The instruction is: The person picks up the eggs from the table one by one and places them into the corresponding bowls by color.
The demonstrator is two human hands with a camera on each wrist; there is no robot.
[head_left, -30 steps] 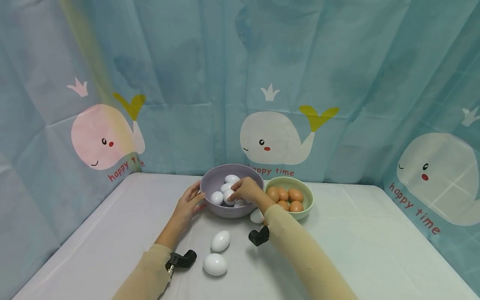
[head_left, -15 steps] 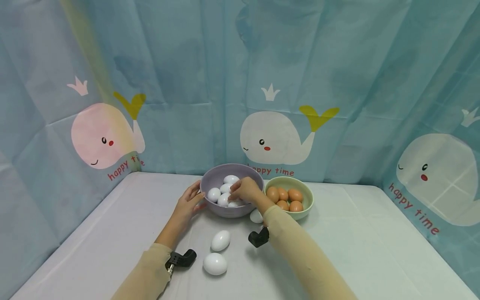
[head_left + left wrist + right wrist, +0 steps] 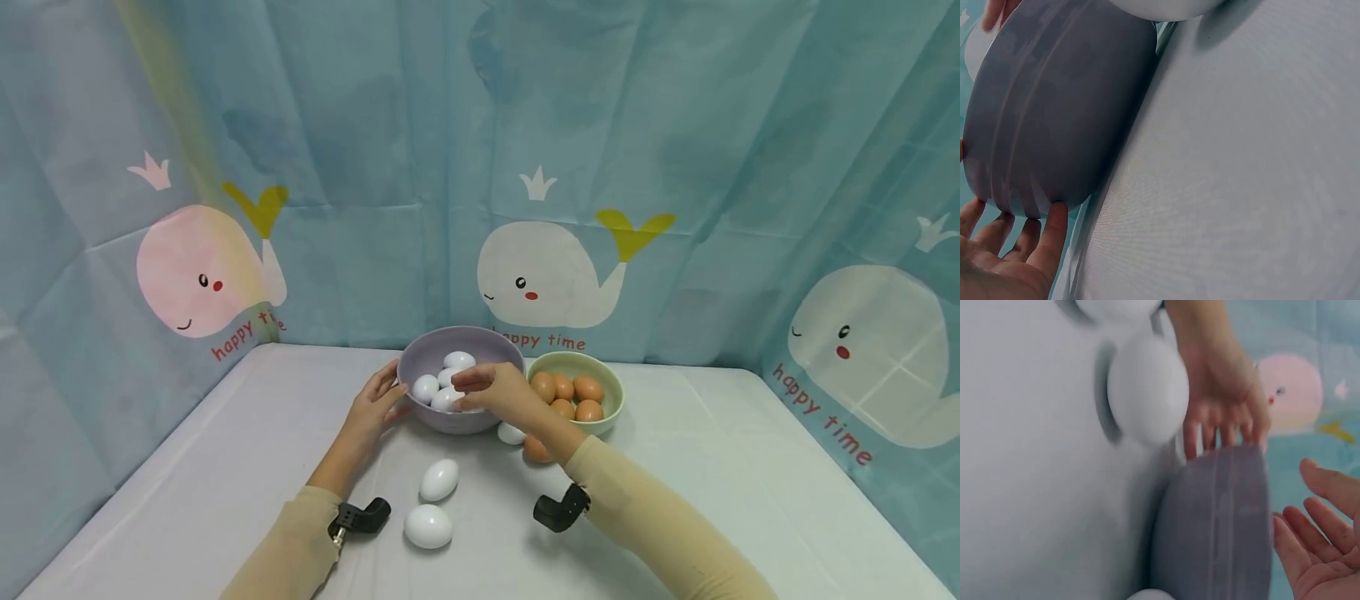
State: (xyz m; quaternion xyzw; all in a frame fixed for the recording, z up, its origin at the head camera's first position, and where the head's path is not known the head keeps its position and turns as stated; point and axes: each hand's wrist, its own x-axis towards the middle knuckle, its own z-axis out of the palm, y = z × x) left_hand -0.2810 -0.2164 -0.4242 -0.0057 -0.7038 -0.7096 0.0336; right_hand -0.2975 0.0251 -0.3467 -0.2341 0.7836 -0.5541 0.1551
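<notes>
On the table stands a purple bowl (image 3: pixel 461 422) with several white eggs (image 3: pixel 425 389) inside. My left hand (image 3: pixel 375 407) holds its left side, thumb at the rim and fingertips against the outer wall, as the left wrist view shows with the hand (image 3: pixel 1013 262) at the bowl (image 3: pixel 1066 112). Above the bowl's right part hovers my right hand (image 3: pixel 498 392), fingers apart and nothing between them. The right wrist view shows that hand (image 3: pixel 1325 540) with its fingers spread beside the rim. It hides part of the bowl's contents.
To the right, a green bowl (image 3: pixel 619 400) contains several brown eggs (image 3: pixel 588 387). A white egg (image 3: pixel 512 433) and a brown egg (image 3: pixel 537 450) lie before the bowls. Nearer me are two white eggs, one (image 3: pixel 439 480) behind the other (image 3: pixel 428 527). A whale-print curtain (image 3: pixel 375 167) borders the table.
My right hand has opened and lifted slightly from the eggs, its forearm swinging right. Eggs in the purple bowl have shifted left. My left hand has stayed at the rim.
</notes>
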